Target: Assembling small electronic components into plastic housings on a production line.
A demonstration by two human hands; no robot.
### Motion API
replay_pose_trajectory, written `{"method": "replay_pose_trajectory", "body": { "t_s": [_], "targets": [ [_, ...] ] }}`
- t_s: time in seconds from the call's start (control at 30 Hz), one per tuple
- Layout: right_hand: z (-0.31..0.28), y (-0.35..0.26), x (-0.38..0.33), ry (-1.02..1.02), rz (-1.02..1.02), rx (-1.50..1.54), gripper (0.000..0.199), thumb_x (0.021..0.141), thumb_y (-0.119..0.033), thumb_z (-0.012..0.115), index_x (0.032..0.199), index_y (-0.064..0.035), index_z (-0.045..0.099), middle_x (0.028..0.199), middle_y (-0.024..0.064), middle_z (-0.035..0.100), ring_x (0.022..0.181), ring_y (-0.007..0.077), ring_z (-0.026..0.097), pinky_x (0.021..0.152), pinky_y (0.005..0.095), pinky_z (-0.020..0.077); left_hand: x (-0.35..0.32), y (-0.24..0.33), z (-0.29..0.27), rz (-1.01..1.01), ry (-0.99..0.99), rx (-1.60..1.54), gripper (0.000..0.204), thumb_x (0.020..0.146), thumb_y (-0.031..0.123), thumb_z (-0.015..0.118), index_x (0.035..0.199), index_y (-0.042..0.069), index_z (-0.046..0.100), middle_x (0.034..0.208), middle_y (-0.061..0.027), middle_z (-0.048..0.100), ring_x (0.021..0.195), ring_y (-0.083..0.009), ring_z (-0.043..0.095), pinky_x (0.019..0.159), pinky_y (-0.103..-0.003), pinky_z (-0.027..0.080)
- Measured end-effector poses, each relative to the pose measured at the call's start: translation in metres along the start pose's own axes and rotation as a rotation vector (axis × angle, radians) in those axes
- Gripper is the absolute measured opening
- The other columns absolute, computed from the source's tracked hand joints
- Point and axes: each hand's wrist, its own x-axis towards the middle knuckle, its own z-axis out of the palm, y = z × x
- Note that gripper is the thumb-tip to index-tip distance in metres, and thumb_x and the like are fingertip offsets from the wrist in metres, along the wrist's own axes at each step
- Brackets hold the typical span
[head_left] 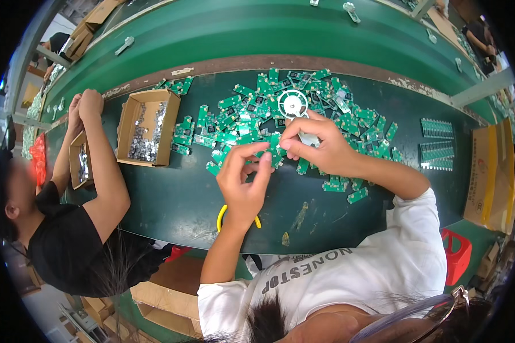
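My left hand (243,180) is closed, its thumb and index finger pinching at the edge of a small green circuit board (275,151). Close on the other side, my right hand (320,147) has its thumb and index finger pressed together. What lies between those fingertips is too small to make out. A white round piece with a spoked centre (292,104) sits just beyond my right hand; its handle passes partly behind the fingers. Many loose green circuit boards (243,117) lie heaped around both hands. Yellow-handled pliers (221,218) rest partly hidden under my left wrist.
A cardboard box of small metal parts (170,134) stands left on the dark green table (349,226). Further left, a person in black (77,234) works over a smaller box (74,166). Board panels (437,155) and a tall carton (486,177) are right. A green conveyor belt (223,37) runs behind.
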Motion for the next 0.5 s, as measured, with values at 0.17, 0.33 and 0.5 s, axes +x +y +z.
{"method": "replay_pose_trajectory", "body": {
  "t_s": [0.17,0.33,0.5],
  "targets": [
    [0.002,0.003,0.002,0.054,-0.291,-0.350,0.003,0.082,-0.009,0.067,0.081,-0.0072,0.065,0.074,0.0005,0.064,0.072,0.0109,0.057,0.077,0.0306,0.0393,0.009,0.008,-0.004,-0.442,0.153,-0.681,0.027,0.086,0.000,0.061,0.110,0.003,0.050,0.084,-0.0043,0.062,0.068,-0.0076,0.059,0.055,-0.021,0.051],
    [0.013,0.006,-0.003,0.107,-0.315,-0.292,0.004,0.079,-0.008,0.070,0.081,-0.0069,0.066,0.076,0.0010,0.063,0.075,0.0110,0.055,0.073,0.0294,0.0412,0.004,-0.005,-0.007,-0.601,0.151,-0.785,0.025,0.088,0.003,0.060,0.111,0.007,0.050,0.085,-0.0041,0.062,0.072,-0.0053,0.059,0.056,-0.017,0.049],
    [0.014,0.007,-0.003,0.181,-0.387,-0.257,0.007,0.078,-0.004,0.071,0.082,-0.0034,0.065,0.080,0.0036,0.059,0.075,0.0113,0.054,0.066,0.0261,0.0418,0.005,0.009,0.002,-0.427,0.218,-0.702,0.023,0.086,-0.002,0.061,0.107,0.001,0.052,0.087,-0.0023,0.056,0.075,-0.0075,0.059,0.068,-0.023,0.056]
  ]
}}
